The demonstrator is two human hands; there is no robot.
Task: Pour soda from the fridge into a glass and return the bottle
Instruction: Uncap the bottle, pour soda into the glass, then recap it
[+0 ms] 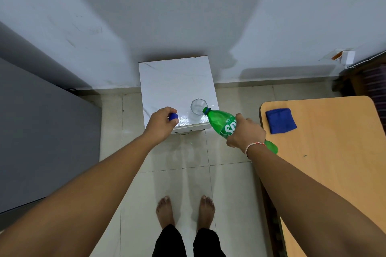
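A wooden table (334, 162) stands on the right with a blue cloth (280, 120) on it. A small white table (167, 81) sits by the wall. The right hand (245, 131) is wrapped tight around a green Sprite bottle (221, 121) — tipped, its mouth at the clear glass (198, 107). The left hand (161, 122) pinches the blue cap (173, 117).

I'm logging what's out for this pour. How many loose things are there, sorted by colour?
Green: 1, the soda bottle in the right hand
Blue: 2, the bottle cap in the left hand and the folded cloth on the wooden table
Clear: 1, the glass on the white stand
Total: 4
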